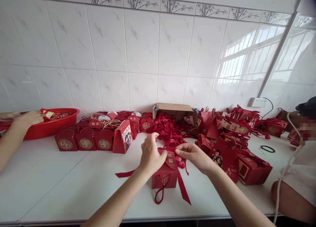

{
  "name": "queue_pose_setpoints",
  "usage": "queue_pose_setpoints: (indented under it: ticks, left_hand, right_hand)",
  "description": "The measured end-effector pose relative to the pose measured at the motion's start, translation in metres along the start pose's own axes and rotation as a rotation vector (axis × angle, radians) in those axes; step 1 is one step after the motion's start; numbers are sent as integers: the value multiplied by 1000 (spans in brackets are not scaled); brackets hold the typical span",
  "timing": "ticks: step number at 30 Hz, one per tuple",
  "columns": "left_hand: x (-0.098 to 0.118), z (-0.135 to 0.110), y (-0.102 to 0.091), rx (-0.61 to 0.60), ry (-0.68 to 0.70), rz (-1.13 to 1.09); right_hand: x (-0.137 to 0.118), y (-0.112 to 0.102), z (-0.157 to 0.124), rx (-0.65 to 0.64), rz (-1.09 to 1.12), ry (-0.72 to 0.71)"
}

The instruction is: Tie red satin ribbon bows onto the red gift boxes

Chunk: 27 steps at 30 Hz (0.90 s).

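A small red gift box stands on the white counter in front of me, with a red ribbon trailing from its top to both sides. My left hand pinches the ribbon above the box's left side. My right hand pinches the ribbon above its right side. Both hands are closed on the ribbon, just over the box lid.
Rows of red gift boxes line the wall at left. An open cardboard box spills red ribbons. More red boxes pile at right. Another person's hand reaches into a red basin. A second person sits far right.
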<state>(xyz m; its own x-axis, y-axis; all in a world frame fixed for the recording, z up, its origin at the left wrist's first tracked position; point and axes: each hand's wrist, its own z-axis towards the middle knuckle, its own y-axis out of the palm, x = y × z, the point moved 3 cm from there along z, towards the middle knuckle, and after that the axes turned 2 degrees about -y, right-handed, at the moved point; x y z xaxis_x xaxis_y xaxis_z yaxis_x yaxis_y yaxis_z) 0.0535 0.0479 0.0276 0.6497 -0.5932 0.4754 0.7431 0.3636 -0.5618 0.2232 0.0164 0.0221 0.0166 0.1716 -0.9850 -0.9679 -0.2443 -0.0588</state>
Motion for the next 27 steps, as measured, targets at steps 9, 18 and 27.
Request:
queue_pose_setpoints:
  ticks: [9, 18, 27]
  left_hand:
    - [2, 1, -10, -79, -83, -36]
    - [-41, -6, -26, -489, -278, -351]
    - [-57, -25, 6, -637, -579, -565]
  right_hand:
    - [13, 24, 16, 3, -174, -90]
    - [26, 30, 18, 194, -199, -152]
    - [26, 36, 17, 88, -56, -169]
